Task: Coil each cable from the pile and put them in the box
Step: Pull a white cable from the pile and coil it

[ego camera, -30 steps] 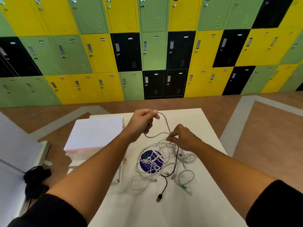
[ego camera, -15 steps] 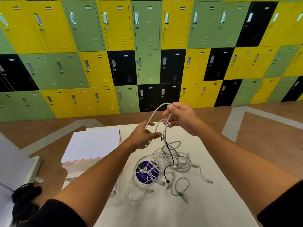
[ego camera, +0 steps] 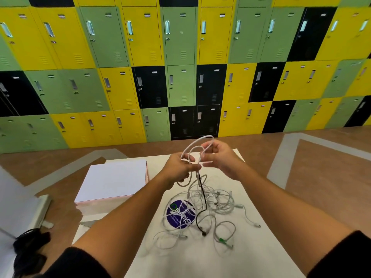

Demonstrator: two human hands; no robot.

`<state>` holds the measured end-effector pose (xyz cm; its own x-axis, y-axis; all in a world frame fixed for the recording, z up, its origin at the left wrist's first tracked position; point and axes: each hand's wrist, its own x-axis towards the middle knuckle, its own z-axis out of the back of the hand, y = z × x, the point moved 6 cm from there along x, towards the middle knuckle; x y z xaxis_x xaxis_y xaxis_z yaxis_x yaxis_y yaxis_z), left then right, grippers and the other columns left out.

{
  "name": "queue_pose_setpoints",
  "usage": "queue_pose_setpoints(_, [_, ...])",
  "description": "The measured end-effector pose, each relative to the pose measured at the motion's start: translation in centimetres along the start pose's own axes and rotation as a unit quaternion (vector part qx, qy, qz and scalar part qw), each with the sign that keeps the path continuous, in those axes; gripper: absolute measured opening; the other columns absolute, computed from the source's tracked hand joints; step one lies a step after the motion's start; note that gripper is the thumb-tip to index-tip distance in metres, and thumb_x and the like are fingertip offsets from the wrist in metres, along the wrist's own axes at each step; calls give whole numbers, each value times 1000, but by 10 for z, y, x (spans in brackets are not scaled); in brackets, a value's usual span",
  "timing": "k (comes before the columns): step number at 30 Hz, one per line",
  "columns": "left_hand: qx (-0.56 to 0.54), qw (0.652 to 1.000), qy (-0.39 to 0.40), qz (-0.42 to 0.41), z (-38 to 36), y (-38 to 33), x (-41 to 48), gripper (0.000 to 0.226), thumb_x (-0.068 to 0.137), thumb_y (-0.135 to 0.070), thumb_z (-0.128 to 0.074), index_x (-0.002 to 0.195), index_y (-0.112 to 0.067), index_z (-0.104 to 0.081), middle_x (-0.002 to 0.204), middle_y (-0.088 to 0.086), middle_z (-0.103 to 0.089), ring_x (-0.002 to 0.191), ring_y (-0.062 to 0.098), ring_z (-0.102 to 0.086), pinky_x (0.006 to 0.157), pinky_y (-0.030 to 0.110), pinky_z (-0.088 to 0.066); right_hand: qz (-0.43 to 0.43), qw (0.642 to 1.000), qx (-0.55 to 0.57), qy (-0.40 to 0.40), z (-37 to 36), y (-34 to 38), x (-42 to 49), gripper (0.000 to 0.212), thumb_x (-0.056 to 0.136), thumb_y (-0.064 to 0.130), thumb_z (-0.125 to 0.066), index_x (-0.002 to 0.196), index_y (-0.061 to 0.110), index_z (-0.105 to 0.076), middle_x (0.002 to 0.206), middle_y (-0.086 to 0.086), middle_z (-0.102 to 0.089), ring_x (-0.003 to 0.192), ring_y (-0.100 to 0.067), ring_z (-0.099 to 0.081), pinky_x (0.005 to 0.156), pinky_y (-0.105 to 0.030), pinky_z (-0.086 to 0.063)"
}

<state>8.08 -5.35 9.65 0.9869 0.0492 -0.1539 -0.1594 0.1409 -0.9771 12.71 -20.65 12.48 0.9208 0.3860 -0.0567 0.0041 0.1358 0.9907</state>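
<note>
1. The left hand (ego camera: 180,167) is hovering above the cable pile (ego camera: 218,205), with its forearm reaching in from the near left. Its fingers are curling round a white cable (ego camera: 200,138) and gripping it.
2. The right hand (ego camera: 218,157) is hovering just beside the left hand, above the far edge of the pile. Its thumb and fingertips are pinching a loop of the same cable.
3. The white cable is standing in upright loops between the two hands, arch uppermost. Its free length is hanging almost vertically into the pile.
4. A black cable (ego camera: 204,201) is hanging alongside it and ending at the pile's near edge.
5. The pile is lying on a white table (ego camera: 200,261), partly covering a round blue sticker (ego camera: 180,214).
6. A white box (ego camera: 114,181) is sitting left of the pile, apart from it.
</note>
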Motion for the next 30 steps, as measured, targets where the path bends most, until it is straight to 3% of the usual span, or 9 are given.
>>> queue_pose_setpoints(3, [-18, 997, -71, -12, 5, -3, 5, 17, 85, -10, -78, 89, -13, -62, 70, 4, -65, 44, 9, -49, 40, 20, -33, -53, 989, -130, 39, -12, -18, -5, 42, 85, 7, -76, 122, 13, -57, 102, -10, -68, 85, -19, -62, 66, -29, -47])
queue_pose_setpoints(6, [-30, 995, -90, -22, 11, -5, 8, 14, 86, -8, -76, 86, -15, -64, 71, 3, -65, 45, 9, -48, 39, 19, -34, -58, 975, -206, 63, -16, -32, -7, 20, 86, 9, -75, 105, 11, -69, 101, -19, -73, 79, -18, -65, 66, -30, -49])
queue_pose_setpoints(11, [-30, 995, -92, -18, 20, -2, 8, 12, 86, -10, -76, 91, -12, -66, 72, 4, -67, 48, 11, -46, 45, 22, -34, -48, 975, -211, 50, -16, -36, -10, 5, 91, 10, -65, 91, 13, -68, 85, -8, -71, 76, -20, -70, 64, -32, -55])
queue_pose_setpoints(15, [-33, 996, -88, -10, 22, 1, 9, 11, 88, -12, -75, 90, -12, -65, 76, 6, -68, 50, 13, -52, 44, 22, -36, -28, 973, -217, 75, -27, -30, -10, 4, 92, 9, -62, 94, 6, -64, 79, -12, -72, 68, -22, -71, 61, -31, -55])
queue_pose_setpoints(17, [-13, 995, -93, -10, 24, 2, 9, 9, 90, -14, -73, 93, -10, -65, 77, 6, -67, 52, 13, -50, 42, 22, -36, -31, 971, -224, 81, -30, -29, -9, 9, 93, 4, -57, 98, 4, -66, 82, -17, -73, 69, -31, -72, 64, -37, -59])
queue_pose_setpoints(20, [-10, 994, -109, 0, 30, 5, 9, 10, 93, -15, -71, 97, -7, -66, 75, 6, -65, 54, 14, -46, 43, 22, -36, -40, 969, -239, 43, -23, -29, -8, 19, 96, 7, -51, 102, 9, -69, 87, -14, -75, 75, -35, -74, 67, -43, -61])
queue_pose_setpoints(25, [-45, 993, -111, 19, 41, 10, 7, 10, 93, -15, -70, 97, -6, -68, 79, 10, -68, 53, 15, -55, 45, 24, -40, -67, 958, -274, -53, 7, -42, -3, 21, 99, 13, -46, 101, 11, -68, 94, -14, -71, 66, -31, -74, 60, -43, -63])
queue_pose_setpoints(27, [-49, 993, -107, 15, 42, 8, 6, 8, 93, -15, -70, 93, -8, -68, 80, 9, -71, 54, 15, -60, 45, 24, -40, -95, 941, -317, -63, 16, -50, -1, 22, 98, 11, -48, 104, 10, -69, 99, -15, -72, 75, -30, -75, 67, -45, -63])
queue_pose_setpoints(30, [-52, 993, -103, 11, 41, 4, 5, 7, 93, -14, -70, 90, -9, -68, 84, 10, -75, 55, 16, -64, 46, 23, -41, -86, 927, -364, -41, 11, -50, -1, 35, 95, 17, -59, 130, 15, -63, 130, -8, -64, 116, -26, -62, 90, -33, -51])
